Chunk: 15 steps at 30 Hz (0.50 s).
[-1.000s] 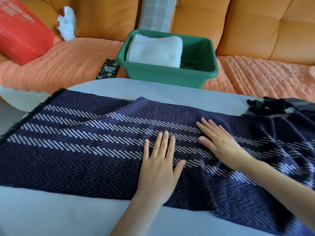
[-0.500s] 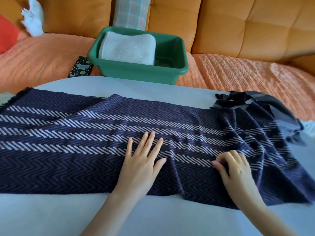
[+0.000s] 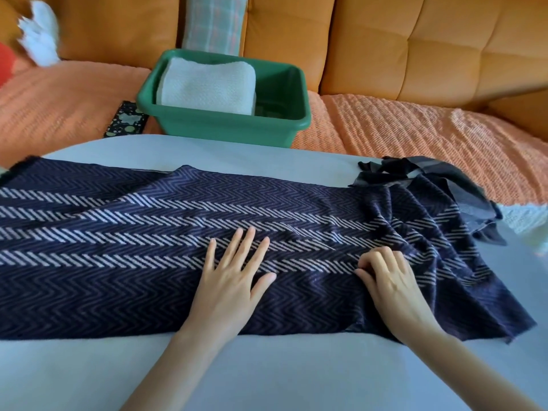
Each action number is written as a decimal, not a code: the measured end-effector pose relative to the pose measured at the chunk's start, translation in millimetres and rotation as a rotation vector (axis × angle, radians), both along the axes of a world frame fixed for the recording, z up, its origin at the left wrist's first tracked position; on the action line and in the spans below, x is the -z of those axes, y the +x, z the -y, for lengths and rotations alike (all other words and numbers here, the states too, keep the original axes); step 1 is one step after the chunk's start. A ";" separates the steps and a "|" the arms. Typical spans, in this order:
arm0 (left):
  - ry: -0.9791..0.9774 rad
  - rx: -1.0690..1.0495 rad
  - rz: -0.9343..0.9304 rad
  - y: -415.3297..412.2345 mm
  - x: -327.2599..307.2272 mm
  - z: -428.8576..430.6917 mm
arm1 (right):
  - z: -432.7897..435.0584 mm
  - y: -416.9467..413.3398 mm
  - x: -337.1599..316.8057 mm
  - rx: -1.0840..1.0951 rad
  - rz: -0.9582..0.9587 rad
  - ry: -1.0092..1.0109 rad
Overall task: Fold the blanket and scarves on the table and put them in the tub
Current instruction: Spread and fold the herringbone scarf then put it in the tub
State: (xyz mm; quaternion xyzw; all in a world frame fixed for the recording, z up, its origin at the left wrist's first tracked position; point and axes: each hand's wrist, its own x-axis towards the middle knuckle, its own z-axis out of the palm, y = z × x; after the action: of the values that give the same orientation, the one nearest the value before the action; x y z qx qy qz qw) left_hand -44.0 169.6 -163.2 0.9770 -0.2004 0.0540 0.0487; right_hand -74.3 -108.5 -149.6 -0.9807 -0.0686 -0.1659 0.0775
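Blue zigzag scarf (image 3: 118,256) lies long across white surface (image 3: 267,375). Left hand (image 3: 234,280) flat on scarf, fingers (image 3: 246,244) spread. Right hand (image 3: 391,280) near it, fingers (image 3: 373,259) curled, pinching scarf cloth. Grey scarf (image 3: 444,179) bunched at far right, touching blue one. Green tub (image 3: 231,126) behind surface on orange sofa (image 3: 415,137). Folded white blanket (image 3: 207,84) inside tub, left side.

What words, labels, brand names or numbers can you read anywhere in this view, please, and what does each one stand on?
No text can be read in this view.
The navy herringbone scarf and the green tub show no label.
The dark flat item beside the tub shows only pale spots, too blurred to tell any letters.
The red object at the left edge is only a blurred sliver.
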 end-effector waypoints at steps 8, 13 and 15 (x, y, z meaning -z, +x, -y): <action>0.001 0.001 -0.004 -0.3 0.0 -0.7 | 26.5 0.5 -13.6 -0.066 -0.324 -0.041; 0.005 0.002 -0.008 -0.6 -0.2 -0.8 | 24.2 6.1 -30.7 -0.056 -0.341 0.194; 0.013 0.005 -0.006 -0.1 0.6 -0.9 | 10.7 22.8 -43.2 -0.017 -0.239 0.333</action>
State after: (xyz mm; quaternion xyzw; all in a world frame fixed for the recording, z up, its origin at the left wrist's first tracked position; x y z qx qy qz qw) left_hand -44.1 170.5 -163.8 0.9770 -0.2029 0.0495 0.0434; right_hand -51.4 -119.2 -106.4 -0.9664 -0.0389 -0.0567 0.2476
